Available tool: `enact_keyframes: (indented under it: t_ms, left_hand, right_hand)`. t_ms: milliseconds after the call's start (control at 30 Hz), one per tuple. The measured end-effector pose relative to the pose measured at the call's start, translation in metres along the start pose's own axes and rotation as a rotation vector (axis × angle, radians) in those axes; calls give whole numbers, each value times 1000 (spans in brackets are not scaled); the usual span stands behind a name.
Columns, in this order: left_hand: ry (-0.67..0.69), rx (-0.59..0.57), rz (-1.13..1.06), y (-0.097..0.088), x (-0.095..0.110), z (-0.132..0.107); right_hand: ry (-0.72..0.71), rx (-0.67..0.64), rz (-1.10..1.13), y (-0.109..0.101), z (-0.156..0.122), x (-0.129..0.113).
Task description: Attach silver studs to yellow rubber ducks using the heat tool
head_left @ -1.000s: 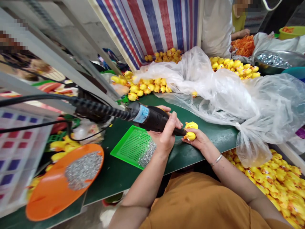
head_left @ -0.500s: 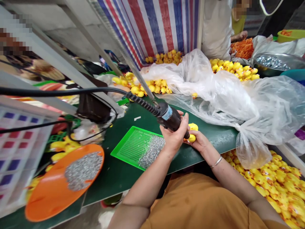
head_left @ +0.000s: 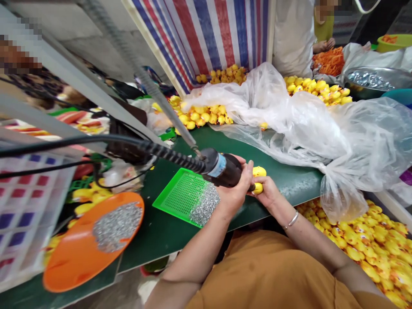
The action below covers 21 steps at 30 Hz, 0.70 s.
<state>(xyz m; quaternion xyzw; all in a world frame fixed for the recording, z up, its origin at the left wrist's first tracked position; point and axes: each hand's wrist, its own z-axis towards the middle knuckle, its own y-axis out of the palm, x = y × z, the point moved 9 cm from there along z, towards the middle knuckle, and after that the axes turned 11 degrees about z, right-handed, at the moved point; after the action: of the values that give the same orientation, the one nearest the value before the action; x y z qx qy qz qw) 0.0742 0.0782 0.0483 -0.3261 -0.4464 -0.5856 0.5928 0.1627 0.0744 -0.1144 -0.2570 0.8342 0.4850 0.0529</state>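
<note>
The green bench carries a big clear plastic bag at two o'clock from the hands, an orange dish of small metal bits at eight o'clock and a green tray of the same bits at nine o'clock. At the bench's near edge the left hand has its grip wrapped tight round a corded power driver. The right hand has its grip pinching a yellow duck just at three o'clock of the driver's nose.

To do this well, I judge the driver should sit square to the duck, the right grip firm against twisting, fingers off the tip's line, and pressure light on the soft toy.

The bit itself is hidden between thumb and duck. Whether a fastener sits on it cannot be told.
</note>
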Motion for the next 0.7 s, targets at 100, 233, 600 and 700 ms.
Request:
enact_keyframes:
  t_ms: [100, 233, 600, 700]
  left_hand:
    - [22, 27, -12, -3, 8, 0]
    - [77, 97, -75, -7, 29, 7]
    - [141, 107, -160, -7, 30, 16]
    - [113, 106, -141, -6, 26, 14]
  right_hand:
    - [11, -35, -26, 7, 0, -1]
    - [-44, 22, -78, 1, 5, -13]
    - [74, 95, -198, -15, -9, 8]
    - [80, 47, -197, -10, -12, 10]
